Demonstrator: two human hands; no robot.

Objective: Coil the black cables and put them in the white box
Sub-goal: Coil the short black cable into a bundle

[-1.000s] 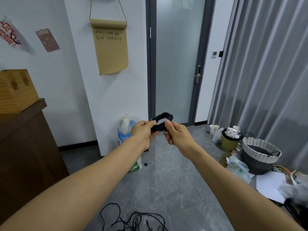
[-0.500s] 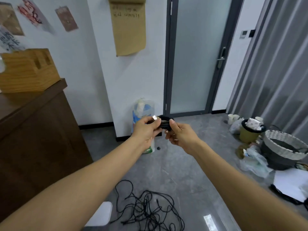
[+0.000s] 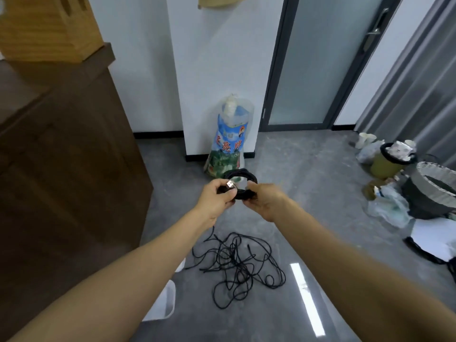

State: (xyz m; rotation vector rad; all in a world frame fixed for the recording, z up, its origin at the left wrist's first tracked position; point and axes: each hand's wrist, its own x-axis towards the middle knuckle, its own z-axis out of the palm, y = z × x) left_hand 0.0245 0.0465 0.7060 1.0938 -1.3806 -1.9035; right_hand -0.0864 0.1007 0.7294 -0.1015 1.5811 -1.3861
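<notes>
A: Holding noted, both hands up at frame centre. Left hand (image 3: 217,197) has fingers curled round the 9 o'clock side of the coil (image 3: 243,185); thumb and forefinger pinch the metal plug (image 3: 230,185), which faces the camera.

B: Right hand?

A: Right hand (image 3: 265,199) grips the coil at 4 o'clock, fingers curled under it and the thumb on top. That hand is motion-blurred, so single fingers cannot be told apart. Coil is a small black ring of several turns, held between the two hands in the air, its open middle showing the bag (image 3: 228,144) behind.

B: Remaining cables?

A: Loose cables (image 3: 240,265) lie tangled on the grey floor (image 3: 308,183), at 6 o'clock from the hands, well apart from them.

B: Box location?

A: White box (image 3: 164,304) on the floor at 7 o'clock from the hands, mostly hidden by the left forearm; only a rounded corner and rim show. It sits just beside the tangle, at its 8 o'clock. Contents cannot be seen.

B: Surroundings?

A: Dark wood cabinet (image 3: 69,156) at 9 o'clock, a pale wooden block (image 3: 49,25) on it. Printed bag leans on the wall at 12 o'clock. Woven basket (image 3: 434,191) and yellow bin (image 3: 385,164) with litter at 3 o'clock. Frosted door (image 3: 318,58) at 1 o'clock.
</notes>
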